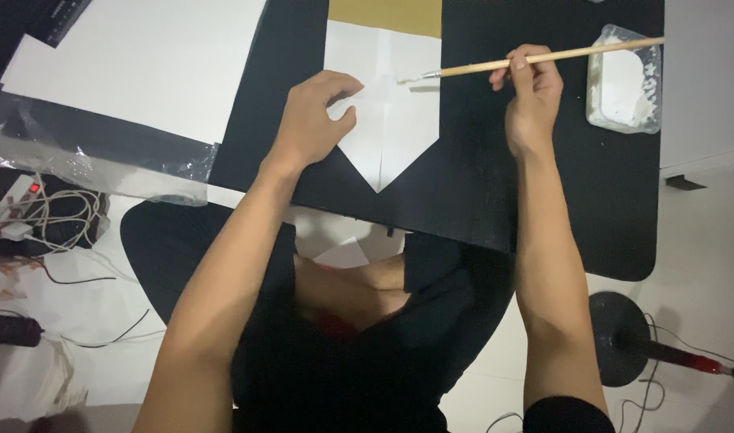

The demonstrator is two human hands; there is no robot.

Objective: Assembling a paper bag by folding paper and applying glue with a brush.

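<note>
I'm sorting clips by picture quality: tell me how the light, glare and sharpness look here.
Head view: even indoor light; the white paper under the left hand is bright but keeps its fold lines; the brush in the right hand casts a short shadow; glare streaks the plastic wrap; dark clothing below loses detail.

Brush (543, 58): pale bare wood handle, matt; metal ferrule, dull shine; bristles coated white. Folded sheet (387, 104): white paper, matt, creased. Board (479, 176) beneath: black, matt, faintly textured. Tub (626, 80), far right: clear plastic, smeared with white paste. Far left: large white paper sheet (142, 64), smooth; clear plastic wrap (102, 164), glossy, crinkled.
</note>
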